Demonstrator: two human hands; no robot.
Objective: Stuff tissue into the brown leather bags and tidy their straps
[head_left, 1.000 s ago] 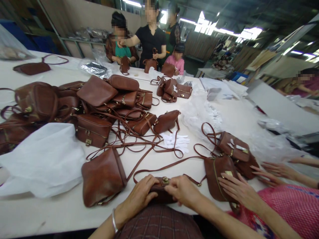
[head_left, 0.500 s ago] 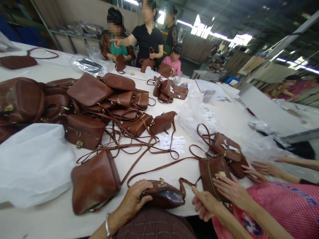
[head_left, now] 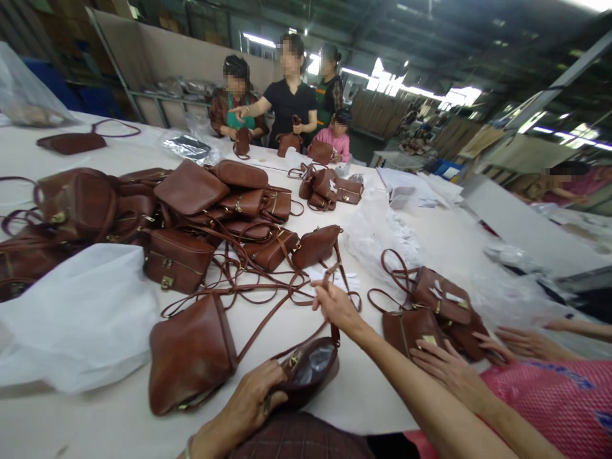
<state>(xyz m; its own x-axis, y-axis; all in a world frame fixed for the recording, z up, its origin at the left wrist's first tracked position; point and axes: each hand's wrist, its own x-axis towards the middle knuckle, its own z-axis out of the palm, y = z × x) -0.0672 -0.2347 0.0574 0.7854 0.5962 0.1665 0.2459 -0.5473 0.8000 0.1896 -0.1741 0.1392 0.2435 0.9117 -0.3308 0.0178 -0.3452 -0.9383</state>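
In the lower middle, my left hand grips the end of a brown handbag, its thumb at the near side. The bag lies tilted, its gold clasp up, with clear plastic showing at the opening. Above it, my right hand pinches a brown strap, part of it sticking up beyond the fingers. White gloves lie behind that hand. A larger brown bag rests left of my left hand, its strap running toward the tangled straps.
A pile of brown bags and white plastic cover the left. At right, a co-worker's hand rests on a bag, with other people's hands beyond. People stand across the table.
My right hand has moved up and left and now holds the strap raised. The handbag has tilted, with its far end lifted and turned. The view has shifted slightly.
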